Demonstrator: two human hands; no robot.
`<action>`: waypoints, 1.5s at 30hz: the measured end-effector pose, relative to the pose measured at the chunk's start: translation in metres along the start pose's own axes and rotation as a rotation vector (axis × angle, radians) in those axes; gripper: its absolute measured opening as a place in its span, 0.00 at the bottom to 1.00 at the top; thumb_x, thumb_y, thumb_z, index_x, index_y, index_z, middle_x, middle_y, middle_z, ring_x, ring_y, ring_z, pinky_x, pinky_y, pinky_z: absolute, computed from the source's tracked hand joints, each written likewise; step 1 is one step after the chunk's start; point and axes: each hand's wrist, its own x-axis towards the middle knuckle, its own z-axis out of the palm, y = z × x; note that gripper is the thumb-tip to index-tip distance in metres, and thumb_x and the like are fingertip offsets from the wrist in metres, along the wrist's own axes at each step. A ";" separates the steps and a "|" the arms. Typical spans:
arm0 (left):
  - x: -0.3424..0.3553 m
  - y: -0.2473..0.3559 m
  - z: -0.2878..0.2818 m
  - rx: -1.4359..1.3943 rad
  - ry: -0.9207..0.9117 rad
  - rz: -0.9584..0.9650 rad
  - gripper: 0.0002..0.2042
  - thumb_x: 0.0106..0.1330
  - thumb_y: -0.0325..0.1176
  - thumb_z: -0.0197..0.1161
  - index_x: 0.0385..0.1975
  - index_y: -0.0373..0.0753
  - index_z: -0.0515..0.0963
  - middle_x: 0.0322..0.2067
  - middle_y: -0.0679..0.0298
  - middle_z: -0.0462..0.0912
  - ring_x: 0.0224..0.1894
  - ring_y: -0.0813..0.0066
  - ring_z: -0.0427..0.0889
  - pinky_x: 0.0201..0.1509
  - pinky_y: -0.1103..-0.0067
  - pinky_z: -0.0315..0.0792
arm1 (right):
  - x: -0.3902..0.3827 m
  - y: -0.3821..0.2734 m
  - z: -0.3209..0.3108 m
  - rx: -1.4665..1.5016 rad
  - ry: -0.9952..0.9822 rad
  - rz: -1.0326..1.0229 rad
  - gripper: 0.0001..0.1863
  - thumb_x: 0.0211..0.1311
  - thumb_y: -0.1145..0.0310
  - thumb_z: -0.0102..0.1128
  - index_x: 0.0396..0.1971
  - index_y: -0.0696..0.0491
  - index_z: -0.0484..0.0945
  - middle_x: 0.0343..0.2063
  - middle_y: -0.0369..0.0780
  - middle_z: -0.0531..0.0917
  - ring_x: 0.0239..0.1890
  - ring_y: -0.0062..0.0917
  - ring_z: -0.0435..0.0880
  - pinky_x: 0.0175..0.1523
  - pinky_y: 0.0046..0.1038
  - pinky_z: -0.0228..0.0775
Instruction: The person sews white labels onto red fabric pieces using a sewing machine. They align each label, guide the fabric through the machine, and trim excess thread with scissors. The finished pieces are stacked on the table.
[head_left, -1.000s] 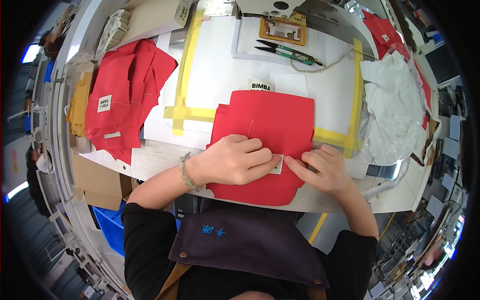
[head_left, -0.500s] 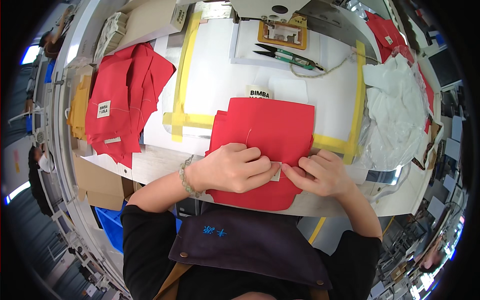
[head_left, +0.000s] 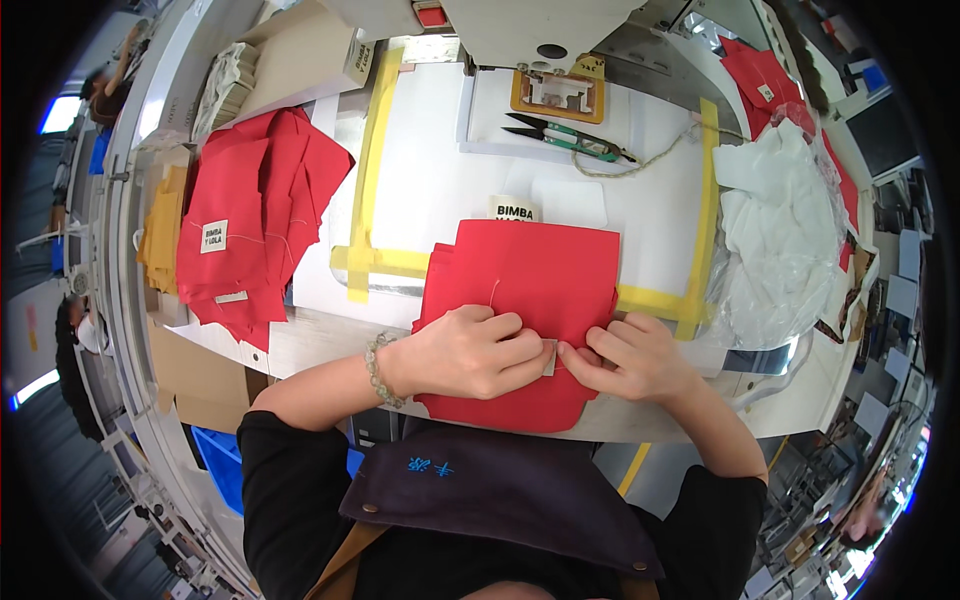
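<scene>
A stack of red fabric pieces (head_left: 540,262) lies at the table's near edge, in front of my body. A small cream cloth label (head_left: 550,358) sits on the top piece, between my fingertips. My left hand (head_left: 475,352), with a beaded bracelet at the wrist, is closed in a pinch at the label's left side. From the right, my right hand (head_left: 630,357) is closed too, its thumb and fingertip at the label's other edge. The fingers partly cover the label. A loose pale thread (head_left: 494,292) rises from the fabric above my left hand.
Behind the stack lie another label (head_left: 513,208), green-handled thread snips (head_left: 568,137) and a sewing machine's clamp frame (head_left: 558,97). More labelled red pieces (head_left: 240,215) are at left, beside yellow fabric (head_left: 163,232). White material in clear plastic (head_left: 780,230) lies right. Yellow tape (head_left: 385,262) borders the work area.
The view has shifted slightly, so the table things sit a little lower in the picture. Both hands keep their pinch at the label, with hardly any movement over the red fabric.
</scene>
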 end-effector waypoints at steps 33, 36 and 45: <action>-0.002 0.000 0.004 0.016 0.045 -0.016 0.14 0.46 0.27 0.66 0.36 0.39 0.83 0.24 0.73 0.66 0.23 0.85 0.66 0.19 0.86 0.56 | -0.002 0.000 0.006 -0.006 0.010 0.019 0.16 0.47 0.73 0.66 0.38 0.39 0.81 0.29 0.29 0.70 0.21 0.14 0.65 0.27 0.19 0.58; -0.003 -0.001 0.004 -0.015 0.038 -0.030 0.14 0.47 0.28 0.67 0.36 0.39 0.83 0.24 0.73 0.66 0.23 0.85 0.66 0.19 0.86 0.58 | 0.000 0.000 0.004 0.011 0.013 0.033 0.18 0.45 0.74 0.65 0.38 0.39 0.81 0.29 0.29 0.69 0.21 0.14 0.66 0.27 0.19 0.58; -0.008 -0.007 0.004 -0.119 0.076 -0.068 0.11 0.51 0.29 0.67 0.35 0.38 0.81 0.22 0.73 0.65 0.23 0.85 0.68 0.20 0.86 0.60 | -0.002 0.001 0.003 0.072 0.092 0.052 0.23 0.39 0.77 0.64 0.40 0.41 0.83 0.31 0.29 0.70 0.20 0.13 0.65 0.26 0.18 0.57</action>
